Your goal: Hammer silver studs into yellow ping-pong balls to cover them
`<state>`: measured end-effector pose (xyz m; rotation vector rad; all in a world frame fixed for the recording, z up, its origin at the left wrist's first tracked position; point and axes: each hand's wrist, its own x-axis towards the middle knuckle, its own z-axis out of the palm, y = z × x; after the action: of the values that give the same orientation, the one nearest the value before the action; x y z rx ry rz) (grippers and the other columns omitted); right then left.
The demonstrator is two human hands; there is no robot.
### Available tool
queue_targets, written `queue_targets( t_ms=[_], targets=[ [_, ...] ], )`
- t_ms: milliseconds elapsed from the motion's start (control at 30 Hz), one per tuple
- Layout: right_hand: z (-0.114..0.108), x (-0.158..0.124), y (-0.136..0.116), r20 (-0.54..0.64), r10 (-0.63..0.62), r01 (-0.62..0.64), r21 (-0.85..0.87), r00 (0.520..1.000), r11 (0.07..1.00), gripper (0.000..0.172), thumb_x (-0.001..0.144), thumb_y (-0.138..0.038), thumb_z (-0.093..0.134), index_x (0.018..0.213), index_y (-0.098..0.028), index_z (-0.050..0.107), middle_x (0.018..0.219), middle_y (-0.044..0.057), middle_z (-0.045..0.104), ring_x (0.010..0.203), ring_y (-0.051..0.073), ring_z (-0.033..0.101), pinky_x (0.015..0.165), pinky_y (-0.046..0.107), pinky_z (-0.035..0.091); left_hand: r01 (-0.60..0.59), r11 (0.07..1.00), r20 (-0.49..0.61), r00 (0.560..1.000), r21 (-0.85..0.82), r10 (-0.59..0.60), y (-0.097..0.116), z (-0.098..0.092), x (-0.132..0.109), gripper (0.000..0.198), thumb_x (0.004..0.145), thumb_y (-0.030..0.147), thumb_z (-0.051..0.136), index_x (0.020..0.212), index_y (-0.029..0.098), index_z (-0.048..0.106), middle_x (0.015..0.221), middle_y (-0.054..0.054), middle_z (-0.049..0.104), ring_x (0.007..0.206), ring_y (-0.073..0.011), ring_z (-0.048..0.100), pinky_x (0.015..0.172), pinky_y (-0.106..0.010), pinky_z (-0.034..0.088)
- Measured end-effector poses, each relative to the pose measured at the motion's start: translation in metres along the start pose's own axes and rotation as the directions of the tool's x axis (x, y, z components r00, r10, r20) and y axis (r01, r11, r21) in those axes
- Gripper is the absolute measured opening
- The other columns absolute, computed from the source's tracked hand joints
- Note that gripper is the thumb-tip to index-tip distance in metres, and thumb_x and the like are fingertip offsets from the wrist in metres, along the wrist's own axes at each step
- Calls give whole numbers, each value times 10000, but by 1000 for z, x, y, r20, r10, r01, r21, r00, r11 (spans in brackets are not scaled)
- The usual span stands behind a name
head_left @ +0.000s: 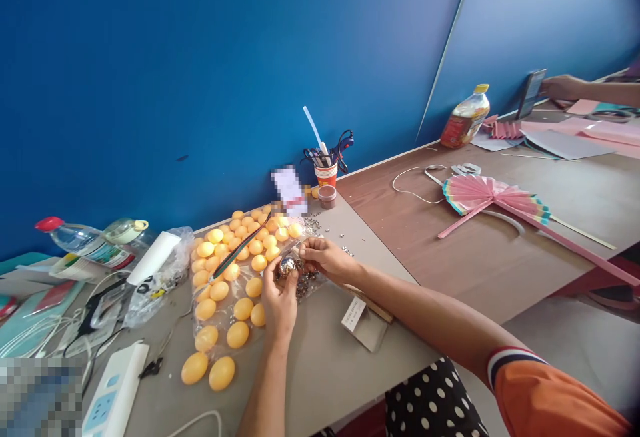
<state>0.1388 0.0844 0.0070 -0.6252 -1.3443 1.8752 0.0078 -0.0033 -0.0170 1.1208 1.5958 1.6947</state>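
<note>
My left hand [280, 298] is closed round a small shiny silver-covered ball [287, 265], held above the grey table [325, 364]. My right hand [324, 257] is just to the right of the ball, its fingers pinched together at the ball's side; what they pinch is too small to name. Under both hands lies a heap of small silver sequins [306, 281] on a clear plastic bag. Several orange ping-pong balls [235, 270] lie spread to the left of my hands.
A paper cup with scissors and pens [327, 170] stands by the blue wall. A water bottle [85, 241], cables and a power strip [113, 390] lie at the left. A pink paper fan [493, 198] rests on the brown table; another person's hand [563, 86] is far right.
</note>
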Motion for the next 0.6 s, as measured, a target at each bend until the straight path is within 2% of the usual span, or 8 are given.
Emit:
queue_targets(
  t_ms=[67, 100, 133, 200, 267, 333, 433, 600],
  targets=[
    [-1, -1, -1, -38, -86, 73, -260, 996, 963, 156, 810, -311, 619, 754, -185, 546, 598, -45, 514, 551, 107, 447, 582, 251, 385, 46, 996, -14, 999, -78, -47, 3, -1, 2, 491, 790, 448, 736, 1175, 183, 588, 1198, -145, 673, 869, -237, 729, 824, -405, 593],
    [-2, -3, -1, -39, -151, 120, -425, 988, 897, 94, 825, -257, 598, 781, -177, 574, 663, -22, 561, 607, 121, 488, 623, 259, 404, 64, 992, -30, 997, -107, -67, 5, -1, 3, 493, 781, 448, 745, 1164, 181, 587, 1197, -145, 670, 827, -225, 731, 801, -398, 599],
    [-2, -4, -1, -16, -215, 164, -588, 977, 792, 42, 830, -205, 586, 821, -170, 606, 752, 7, 607, 686, 139, 531, 682, 272, 424, 74, 989, -52, 995, -128, -81, 8, -1, 3, 493, 772, 448, 751, 1151, 179, 588, 1199, -145, 666, 800, -214, 729, 784, -391, 602],
    [-1, -8, -1, 107, -277, 238, -835, 955, 496, 114, 838, -154, 590, 928, -161, 660, 939, 67, 648, 870, 186, 572, 808, 314, 433, 74, 987, -86, 992, -144, -87, 12, -1, 4, 487, 760, 447, 759, 1131, 177, 595, 1209, -144, 657, 800, -206, 726, 776, -380, 605],
    [2, -13, 0, 259, -203, 297, -936, 944, 190, 143, 864, -186, 611, 980, -162, 689, 1014, 108, 649, 970, 235, 553, 866, 362, 416, 60, 988, -97, 993, -143, -74, 15, -1, 4, 481, 761, 440, 757, 1132, 179, 598, 1212, -141, 654, 817, -205, 726, 782, -373, 604],
    [5, -16, 2, 349, -100, 349, -937, 932, -23, 139, 903, -220, 592, 958, -164, 707, 1008, 128, 653, 984, 260, 528, 872, 392, 398, 52, 990, -92, 994, -131, -64, 16, 0, 3, 479, 768, 430, 750, 1147, 181, 595, 1187, -134, 664, 795, -197, 727, 779, -366, 603],
    [8, -17, 5, 402, -53, 392, -909, 914, -146, 216, 964, -198, 498, 946, -173, 712, 981, 129, 664, 968, 253, 504, 886, 406, 368, 55, 992, -84, 994, -118, -65, 15, 0, 2, 484, 776, 424, 742, 1165, 182, 586, 1148, -127, 677, 747, -184, 722, 769, -365, 604],
    [6, -14, 7, 404, -100, 391, -911, 909, -127, 227, 968, -210, 499, 862, -162, 694, 910, 122, 681, 920, 244, 506, 878, 404, 349, 55, 993, -75, 995, -104, -63, 11, -2, 4, 492, 763, 440, 750, 1148, 180, 588, 1167, -131, 657, 803, -199, 717, 792, -375, 602]
  ],
)
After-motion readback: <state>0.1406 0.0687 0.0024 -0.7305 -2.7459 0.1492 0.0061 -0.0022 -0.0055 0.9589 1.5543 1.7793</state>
